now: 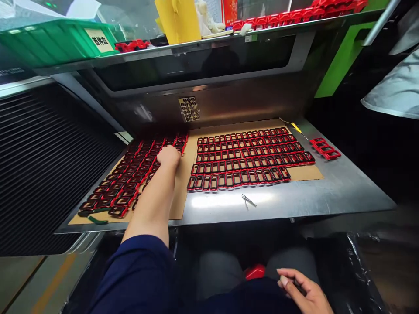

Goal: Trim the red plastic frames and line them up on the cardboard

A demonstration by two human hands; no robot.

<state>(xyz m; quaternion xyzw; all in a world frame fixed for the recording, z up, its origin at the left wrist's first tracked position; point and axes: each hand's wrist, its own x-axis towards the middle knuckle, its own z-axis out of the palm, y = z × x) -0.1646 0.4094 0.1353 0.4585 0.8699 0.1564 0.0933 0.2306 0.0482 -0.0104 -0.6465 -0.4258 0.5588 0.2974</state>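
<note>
My left hand (169, 157) reaches over the left group of red-and-black rectangular frames (126, 192), laid in slanting rows on cardboard. Its fingers are curled in and hidden behind the back of the hand, so what they grip cannot be made out. Low at the right, above my lap, my right hand (304, 291) is loosely bent, with a gap between thumb and fingers and nothing visible in it. A second group of red-and-black frames (242, 178) fills several rows right of centre. Under my lap's edge shows a red piece (255, 272), kind unclear.
Nippers with green handles (98, 221) lie at the front left, small metal cutters (248, 200) at the front middle. At right are a yellow-handled tool (296, 127) and red frames (325, 148). A shelf above carries a green bin (55, 43). A black ridged panel (46, 165) stands left.
</note>
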